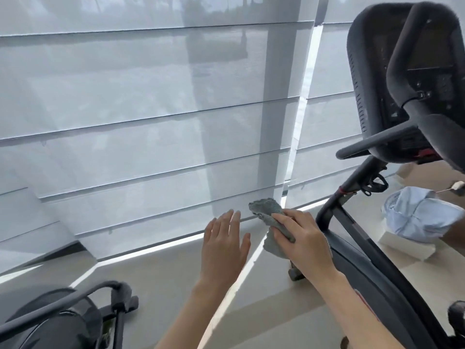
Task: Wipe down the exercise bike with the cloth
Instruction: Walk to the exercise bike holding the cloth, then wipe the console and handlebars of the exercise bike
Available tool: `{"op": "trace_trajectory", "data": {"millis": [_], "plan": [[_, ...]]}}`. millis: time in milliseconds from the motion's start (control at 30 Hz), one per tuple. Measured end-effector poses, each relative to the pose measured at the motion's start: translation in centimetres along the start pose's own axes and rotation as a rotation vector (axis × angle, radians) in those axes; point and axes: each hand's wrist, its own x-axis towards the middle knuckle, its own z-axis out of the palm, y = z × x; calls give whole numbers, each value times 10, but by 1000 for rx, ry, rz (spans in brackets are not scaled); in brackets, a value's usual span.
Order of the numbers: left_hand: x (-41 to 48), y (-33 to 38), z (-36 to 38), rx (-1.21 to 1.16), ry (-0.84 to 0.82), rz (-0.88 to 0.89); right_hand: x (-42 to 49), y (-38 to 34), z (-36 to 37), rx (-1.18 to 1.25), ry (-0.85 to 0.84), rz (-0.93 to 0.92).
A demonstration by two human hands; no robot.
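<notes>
The black exercise bike (362,243) fills the right side, its frame slanting down to the lower right and its console and handlebars (402,79) high at the top right. My right hand (305,241) grips a grey-green cloth (268,211) just left of the bike's front frame tube, low near the floor. The cloth bunches out above and below my fingers. My left hand (224,244) hovers beside it with fingers straight and spread, holding nothing.
Sheer white blinds (151,109) cover the window straight ahead. A second dark machine (57,321) sits at the lower left. A pale blue cloth bundle (420,214) lies on a white block at the right. Beige floor lies between the machines.
</notes>
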Motion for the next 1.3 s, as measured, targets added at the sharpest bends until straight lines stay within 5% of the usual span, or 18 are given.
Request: {"op": "trace_trajectory", "data": {"millis": [467, 767, 1300], "plan": [[219, -71, 147, -52, 7, 75, 185, 123, 124, -81, 68, 48], [362, -61, 226, -210, -1, 241, 276, 208, 140, -202, 154, 124], [520, 73, 278, -713, 120, 937, 306, 241, 45, -733, 493, 437]]}}
